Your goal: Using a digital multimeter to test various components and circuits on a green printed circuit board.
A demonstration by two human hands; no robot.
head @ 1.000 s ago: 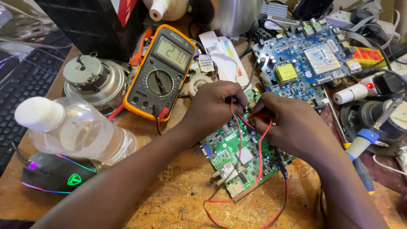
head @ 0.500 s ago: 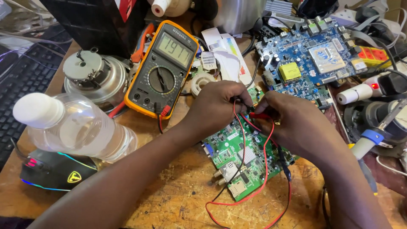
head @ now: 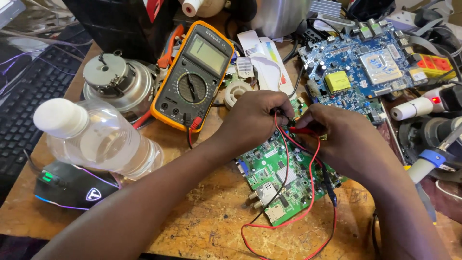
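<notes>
A green circuit board (head: 284, 180) lies on the wooden bench. My left hand (head: 255, 118) pinches a black probe against the board's far edge. My right hand (head: 344, 137) holds a red probe (head: 303, 130), its tip pointing left toward the same spot. Red and black leads (head: 308, 192) loop over the board and run to the orange-cased multimeter (head: 195, 74), which stands tilted just left of my left hand. The probe tips are hidden by my fingers.
A clear water bottle (head: 94, 139) and a lit computer mouse (head: 74, 185) sit at the left, with a metal motor part (head: 115, 84) and a keyboard (head: 29, 101) behind. A blue circuit board (head: 365, 67) lies at the back right among tools and cables.
Both hands stay on the green board with the probes. The view has shifted slightly, and the multimeter reading changed.
</notes>
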